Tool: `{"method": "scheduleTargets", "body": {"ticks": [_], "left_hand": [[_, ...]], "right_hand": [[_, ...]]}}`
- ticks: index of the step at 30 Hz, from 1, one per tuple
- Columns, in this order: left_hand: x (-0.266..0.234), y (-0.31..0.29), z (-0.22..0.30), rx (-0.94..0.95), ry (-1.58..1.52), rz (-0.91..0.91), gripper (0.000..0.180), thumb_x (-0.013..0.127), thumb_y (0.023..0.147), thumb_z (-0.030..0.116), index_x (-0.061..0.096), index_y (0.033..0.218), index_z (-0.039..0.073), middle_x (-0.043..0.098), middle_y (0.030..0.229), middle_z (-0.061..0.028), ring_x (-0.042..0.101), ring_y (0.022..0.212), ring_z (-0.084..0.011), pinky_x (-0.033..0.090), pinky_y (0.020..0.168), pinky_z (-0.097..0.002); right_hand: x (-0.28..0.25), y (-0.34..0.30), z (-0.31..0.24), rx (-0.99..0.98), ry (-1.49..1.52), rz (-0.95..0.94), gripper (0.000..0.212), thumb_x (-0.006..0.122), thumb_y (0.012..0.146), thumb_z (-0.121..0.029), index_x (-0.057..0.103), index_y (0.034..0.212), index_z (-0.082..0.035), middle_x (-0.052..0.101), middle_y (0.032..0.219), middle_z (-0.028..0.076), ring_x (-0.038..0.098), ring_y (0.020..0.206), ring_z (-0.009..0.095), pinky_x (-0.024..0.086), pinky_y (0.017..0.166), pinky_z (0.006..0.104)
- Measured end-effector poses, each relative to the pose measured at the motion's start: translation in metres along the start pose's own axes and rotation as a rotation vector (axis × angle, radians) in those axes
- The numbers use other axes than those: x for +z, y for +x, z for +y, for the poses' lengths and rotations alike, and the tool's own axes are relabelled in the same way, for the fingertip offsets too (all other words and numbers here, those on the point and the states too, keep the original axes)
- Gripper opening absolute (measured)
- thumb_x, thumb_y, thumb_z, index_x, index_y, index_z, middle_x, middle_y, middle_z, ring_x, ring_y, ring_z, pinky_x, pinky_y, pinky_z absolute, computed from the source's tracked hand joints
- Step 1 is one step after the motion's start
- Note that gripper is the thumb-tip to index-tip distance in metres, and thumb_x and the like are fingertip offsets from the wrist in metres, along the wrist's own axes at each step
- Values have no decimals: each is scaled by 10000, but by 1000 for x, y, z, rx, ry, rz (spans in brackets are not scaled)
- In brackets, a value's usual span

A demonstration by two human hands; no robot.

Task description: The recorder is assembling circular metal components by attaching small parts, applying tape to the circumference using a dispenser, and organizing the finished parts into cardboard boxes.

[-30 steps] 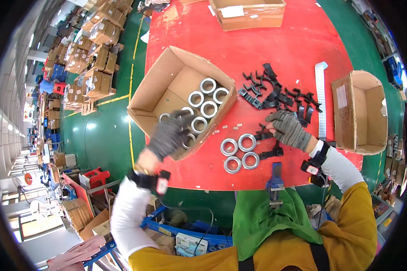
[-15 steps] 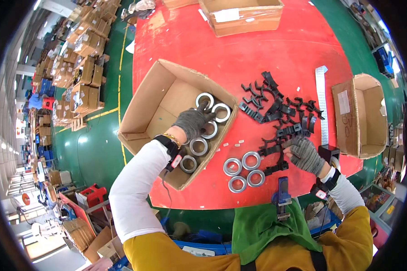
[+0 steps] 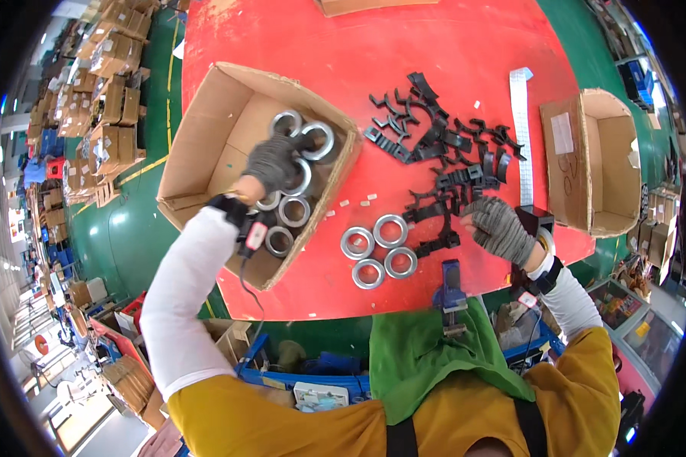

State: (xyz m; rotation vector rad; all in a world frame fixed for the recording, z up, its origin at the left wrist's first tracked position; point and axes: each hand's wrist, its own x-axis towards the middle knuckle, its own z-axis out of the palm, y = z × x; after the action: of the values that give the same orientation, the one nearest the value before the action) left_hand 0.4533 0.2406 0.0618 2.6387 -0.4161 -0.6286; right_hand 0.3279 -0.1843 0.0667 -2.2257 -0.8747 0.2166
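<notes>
Inside the open cardboard box (image 3: 206,129) on the left, my gloved left hand (image 3: 270,164) is closed at the edge of a shiny metal ring (image 3: 329,142). Several other rings lie around it along the box's right side, one ring (image 3: 279,241) nearest me. My gloved right hand (image 3: 503,232) is curled above the red table, beside black plastic clips (image 3: 465,178); whatever its fingers may hold is hidden. Between the hands, several metal rings (image 3: 389,231) lie flat in a cluster on the tabletop.
Another open cardboard box (image 3: 562,171) stands at the right, with a pale label strip (image 3: 519,137) beside it. A blue clamp (image 3: 452,286) sits at the table's (image 3: 320,305) near edge. Small white pieces (image 3: 344,203) lie near the left box.
The view has shifted, moving the table up and left. Within the box my left hand and the far rings have moved slightly left; another ring shows beneath the wrist. My right hand stays curled.
</notes>
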Motion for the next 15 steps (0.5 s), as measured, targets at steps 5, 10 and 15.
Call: {"method": "scheduleTargets", "body": {"ticks": [5,10,15], "left_hand": [[-73,-89,83,-8,49,213,434,614,673,-37,577,1081,106,543,1009,-80,563,853,-221,477,696,-321],[-46,-205,126,-402,-1227,260,260,567,835,56,520,1090,80,551,1071,-33,549,995,-172,465,850,-332],[71,-284,148,-354,-882,248,360,585,720,-20,551,1071,54,536,1120,-73,541,1029,-227,442,896,-334]], "right_hand": [[0,-14,8,-33,-28,2,109,604,770,-106,617,875,-80,616,908,87,584,851,268,463,746,388],[7,3,0,-124,75,12,101,610,769,-91,608,868,-73,612,895,88,584,833,275,463,725,382],[5,5,-11,-162,154,-52,107,618,764,-84,601,869,-78,604,894,87,576,841,281,455,731,387]]}}
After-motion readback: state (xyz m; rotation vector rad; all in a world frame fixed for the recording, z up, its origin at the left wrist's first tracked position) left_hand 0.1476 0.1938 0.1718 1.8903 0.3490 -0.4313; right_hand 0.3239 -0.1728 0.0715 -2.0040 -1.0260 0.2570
